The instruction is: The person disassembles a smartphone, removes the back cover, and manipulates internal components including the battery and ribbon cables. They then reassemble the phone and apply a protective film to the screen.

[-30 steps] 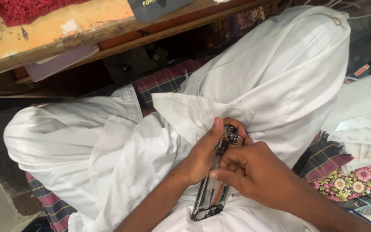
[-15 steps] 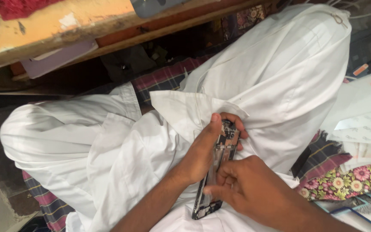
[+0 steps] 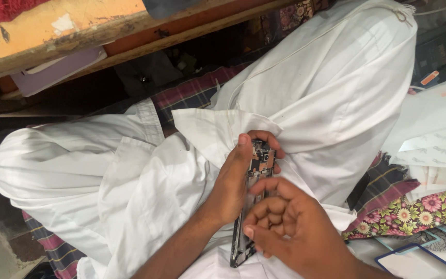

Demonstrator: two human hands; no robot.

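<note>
Plainly, the person sits cross-legged in white trousers (image 3: 78, 170), which serve as the work surface beneath a low wooden bench (image 3: 52, 31). The left hand (image 3: 236, 181) wraps around an opened phone (image 3: 254, 196), thumb and fingers clamped on its edges, apparently to steady the exposed board face-up over the lap. The right hand (image 3: 290, 227) is curled, fingertips bunched against the phone's middle; what they pinch cannot be told. White sheets (image 3: 434, 139) lie within reach at right.
</note>
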